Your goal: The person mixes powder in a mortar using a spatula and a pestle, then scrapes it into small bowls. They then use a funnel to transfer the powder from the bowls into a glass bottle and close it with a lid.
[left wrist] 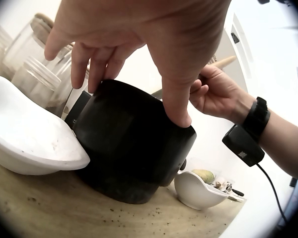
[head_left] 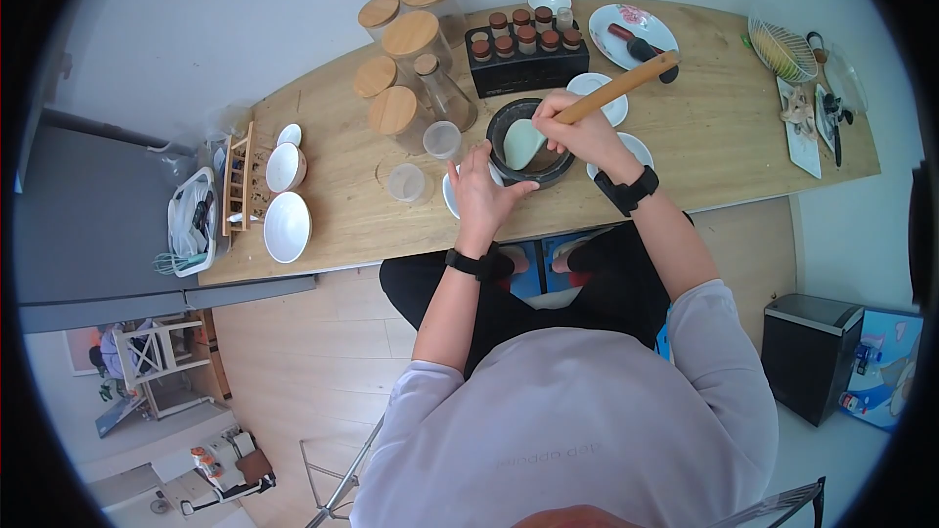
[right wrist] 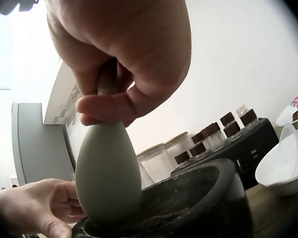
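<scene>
A pale green pestle-like tool [head_left: 522,144] with a wooden handle [head_left: 616,88] stands tilted in a black mortar [head_left: 560,176]. My right hand [head_left: 584,134] grips it where the handle meets the green head; in the right wrist view the fingers wrap round the neck above the green head [right wrist: 109,171]. The left hand [head_left: 481,198] rests on the mortar's rim with fingers spread; in the left wrist view its thumb and fingertips touch the top edge of the black mortar [left wrist: 134,139]. Some dark matter [right wrist: 164,218] lies inside the mortar, partly hidden by the green head.
White bowls [head_left: 288,227] stand at the left. Wood-lidded jars [head_left: 396,112] and a black rack [head_left: 528,71] of small bottles are behind the mortar. Close to it are a white bowl [left wrist: 30,134], small plates [head_left: 599,98] and plastic cups [head_left: 406,182]. A flowered plate [head_left: 634,24] lies back right.
</scene>
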Demonstrator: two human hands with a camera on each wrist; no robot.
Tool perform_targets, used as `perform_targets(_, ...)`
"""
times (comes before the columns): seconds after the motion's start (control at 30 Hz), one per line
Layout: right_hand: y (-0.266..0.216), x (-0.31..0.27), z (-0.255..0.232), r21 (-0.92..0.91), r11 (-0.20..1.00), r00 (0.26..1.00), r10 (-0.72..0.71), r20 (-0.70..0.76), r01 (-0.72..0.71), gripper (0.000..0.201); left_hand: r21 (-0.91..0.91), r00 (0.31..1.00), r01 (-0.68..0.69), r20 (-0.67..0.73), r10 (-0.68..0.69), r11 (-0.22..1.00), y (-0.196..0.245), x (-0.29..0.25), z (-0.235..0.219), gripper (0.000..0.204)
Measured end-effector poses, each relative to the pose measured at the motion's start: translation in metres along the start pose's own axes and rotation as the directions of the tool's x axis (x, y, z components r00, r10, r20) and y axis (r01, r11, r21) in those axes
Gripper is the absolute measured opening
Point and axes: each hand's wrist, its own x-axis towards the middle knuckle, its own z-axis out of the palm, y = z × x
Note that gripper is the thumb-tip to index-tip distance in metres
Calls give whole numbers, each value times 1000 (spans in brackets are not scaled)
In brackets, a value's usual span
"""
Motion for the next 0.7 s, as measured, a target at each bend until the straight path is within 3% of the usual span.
perform_targets(0.13, 1, 0, -8, -73, 996, 999, 50, 20, -49, 19, -3, 1000, 7, 4, -7, 1000, 1, 1, -2, 97)
perform_targets(0.17, -8, -5, -11, -99, 992, 996, 67, -62, -73, 16, -10, 1000, 9, 1, -9, 1000, 1, 1, -2, 97)
perform_targets(0.3, -10, -9, -27, -396, 904, 960, -239, -146, 165, 15, -36, 1000, 27, -6, -27, 999, 1, -1, -1, 97)
perform_targets(0.4, -11, -7, -9, -459, 881, 975, -188, -121, 113, 16, -20, 999, 45, 13, -45, 999, 2, 0, -1, 97)
perform_targets(0.5, -1, 9, 2, -456, 885, 985, -150, -82, 97, 17, -71, 997, 74, 38, -72, 995, 3, 0, -3, 94)
perform_targets(0.6, -7, 14, 11, -335, 924, 956, -249, -153, 187, 17, -69, 997, 69, 21, -68, 995, 3, -1, -2, 95)
perform_targets(0.7, 1, 15, 15, -316, 927, 959, -253, -125, 203, 16, -76, 997, 70, 26, -68, 995, 2, -1, -1, 96)
